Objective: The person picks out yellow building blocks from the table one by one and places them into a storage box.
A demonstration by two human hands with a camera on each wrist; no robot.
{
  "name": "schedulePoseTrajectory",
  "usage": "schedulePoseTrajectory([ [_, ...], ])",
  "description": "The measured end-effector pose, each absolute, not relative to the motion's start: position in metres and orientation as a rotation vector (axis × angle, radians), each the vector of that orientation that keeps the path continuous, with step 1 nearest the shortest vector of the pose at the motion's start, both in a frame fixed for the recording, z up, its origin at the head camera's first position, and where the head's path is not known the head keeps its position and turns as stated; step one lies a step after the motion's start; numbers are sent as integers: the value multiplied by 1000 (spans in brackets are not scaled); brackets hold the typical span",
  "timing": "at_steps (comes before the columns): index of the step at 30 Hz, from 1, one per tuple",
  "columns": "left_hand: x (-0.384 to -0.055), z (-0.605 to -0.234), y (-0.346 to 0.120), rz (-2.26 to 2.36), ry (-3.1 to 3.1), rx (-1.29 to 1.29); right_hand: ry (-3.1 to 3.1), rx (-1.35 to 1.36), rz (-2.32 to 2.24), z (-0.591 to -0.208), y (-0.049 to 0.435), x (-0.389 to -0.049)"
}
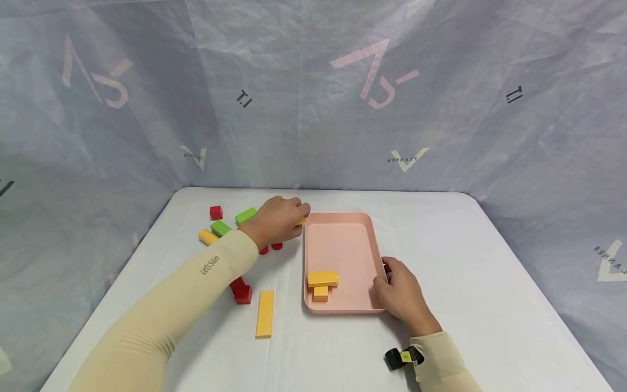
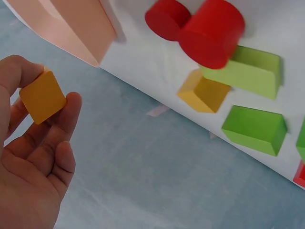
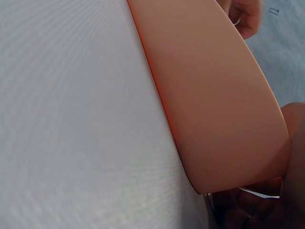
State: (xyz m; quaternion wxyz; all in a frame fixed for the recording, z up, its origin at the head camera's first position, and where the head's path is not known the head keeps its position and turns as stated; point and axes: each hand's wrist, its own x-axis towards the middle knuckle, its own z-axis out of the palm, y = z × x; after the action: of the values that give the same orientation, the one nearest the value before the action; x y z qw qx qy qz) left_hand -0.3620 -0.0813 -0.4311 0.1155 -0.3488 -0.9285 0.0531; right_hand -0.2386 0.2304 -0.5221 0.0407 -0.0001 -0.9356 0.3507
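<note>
Pinched between thumb and fingertips of the left grip (image 1: 279,219), with the lower fingers loosely bent: a small, smooth, orange-yellow block (image 2: 43,98), by the far left corner of the shallow pale pink tray (image 1: 345,239); whether over the rim or just outside it, hard to tell. Probably light, stiff and tough, perhaps painted wood or plastic; likely a little slick on the flat faces. Best taken across two opposite faces, near the middle, without a hard squeeze. At the tray's right wall, towards the near end, the right grip (image 1: 403,296), closed over the rim, thumb inside, fingers outside. For the tray, expect a thin, light, fairly rigid shell, apt to slide if nudged; best steadied by the rim, as here. Inside the tray's near left corner, a rectangular orange-yellow block (image 1: 322,279) and a smaller orange-yellow block (image 1: 320,294), close together. Left of the tray, flat on the white-covered worktop (image 1: 455,245), a long orange-yellow slab (image 1: 264,314), best lifted by its long edges.
</note>
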Motion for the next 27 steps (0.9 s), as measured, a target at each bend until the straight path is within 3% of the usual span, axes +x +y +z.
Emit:
schedulePoseTrajectory([
  [27,-339,-438,-57,203,-2680,-1154,-2862,4,1063,-522,230,-238],
])
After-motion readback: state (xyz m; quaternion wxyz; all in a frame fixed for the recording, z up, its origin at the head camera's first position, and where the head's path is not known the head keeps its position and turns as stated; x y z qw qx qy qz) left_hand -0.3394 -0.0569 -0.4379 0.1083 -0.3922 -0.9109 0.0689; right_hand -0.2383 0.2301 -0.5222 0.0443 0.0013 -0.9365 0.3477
